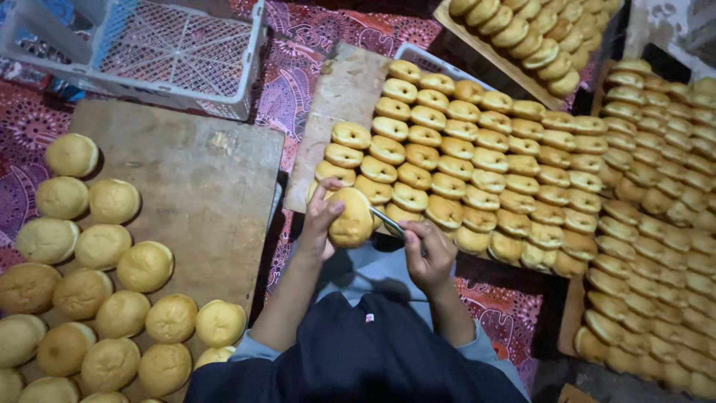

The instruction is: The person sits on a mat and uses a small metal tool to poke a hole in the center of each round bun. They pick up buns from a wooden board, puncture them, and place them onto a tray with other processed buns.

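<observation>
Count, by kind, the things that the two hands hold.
bun, in the left hand: 1
knife, in the right hand: 1
Total: 2

Bare board offers room; bun rows and crate probably block beyond.

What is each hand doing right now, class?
Left hand: closed around a round bun.
Right hand: closed on a thin metal blade that meets the bun.
</observation>
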